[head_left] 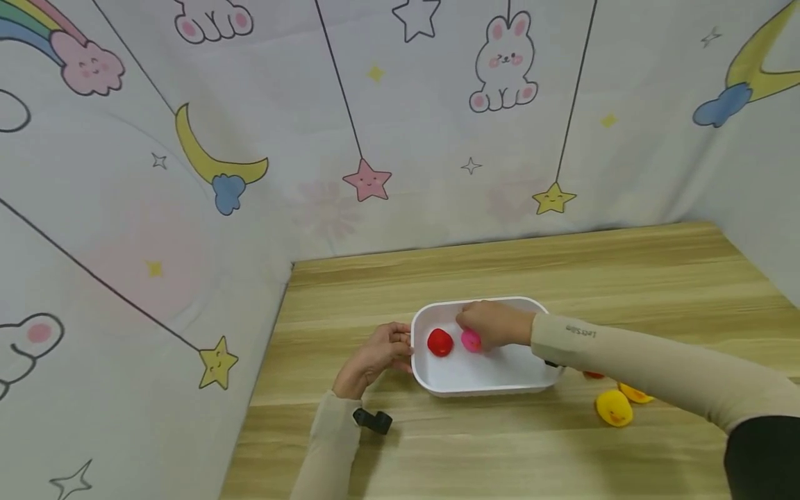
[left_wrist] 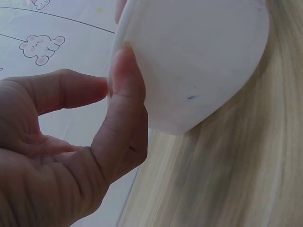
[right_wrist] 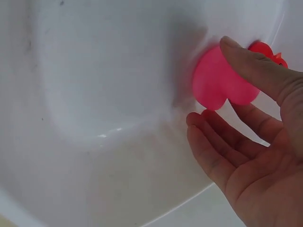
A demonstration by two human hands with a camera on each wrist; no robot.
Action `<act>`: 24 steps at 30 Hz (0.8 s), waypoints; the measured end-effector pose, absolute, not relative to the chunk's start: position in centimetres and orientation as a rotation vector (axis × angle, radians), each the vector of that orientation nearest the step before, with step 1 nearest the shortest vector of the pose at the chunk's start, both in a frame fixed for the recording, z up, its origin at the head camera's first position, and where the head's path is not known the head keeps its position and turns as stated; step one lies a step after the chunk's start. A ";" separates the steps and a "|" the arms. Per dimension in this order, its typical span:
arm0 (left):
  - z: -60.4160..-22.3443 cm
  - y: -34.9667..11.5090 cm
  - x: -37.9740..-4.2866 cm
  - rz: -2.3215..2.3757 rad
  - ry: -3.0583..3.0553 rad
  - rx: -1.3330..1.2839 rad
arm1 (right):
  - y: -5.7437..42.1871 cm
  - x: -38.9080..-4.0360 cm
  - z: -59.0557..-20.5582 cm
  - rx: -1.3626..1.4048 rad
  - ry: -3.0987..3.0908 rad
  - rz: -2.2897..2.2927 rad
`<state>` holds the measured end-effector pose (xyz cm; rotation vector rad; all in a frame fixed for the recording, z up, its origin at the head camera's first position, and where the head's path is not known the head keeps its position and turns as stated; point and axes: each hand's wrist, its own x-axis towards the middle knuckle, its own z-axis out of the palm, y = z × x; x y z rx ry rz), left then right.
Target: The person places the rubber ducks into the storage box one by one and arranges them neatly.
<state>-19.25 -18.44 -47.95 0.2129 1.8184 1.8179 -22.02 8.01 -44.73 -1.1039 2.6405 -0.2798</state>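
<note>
The left hand [head_left: 375,354] pinches the end rim of a white tub [head_left: 494,375] on the counter [head_left: 350,292]. Inside, a red duck [head_left: 440,342] sits near that end; just beside it is a pink toy [head_left: 471,340], held between the thumb and a finger of the right hand [head_left: 494,323]. Right of the tub, a red object [head_left: 594,375] and two yellow ducks [head_left: 614,408] lie near the sleeve [head_left: 644,354].

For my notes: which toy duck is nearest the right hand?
The pink toy duck touching that hand; the red toy duck in the white tray lies apart, yellow ones outside.
</note>
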 end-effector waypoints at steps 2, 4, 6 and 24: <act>-47.9 -18.5 -19.3 1.820 1.821 0.213 | 8.1 -22.3 -44.2 -1.054 2.613 -0.270; -47.9 -18.6 -19.5 1.822 1.823 0.216 | 8.3 -22.6 -43.4 -0.988 2.579 -0.276; -47.8 -18.6 -19.5 1.823 1.826 0.219 | 8.6 -22.8 -42.4 -0.939 2.545 -0.310; -48.0 -18.3 -19.1 1.843 1.805 0.223 | 16.8 -20.7 -38.7 -0.863 2.621 -0.732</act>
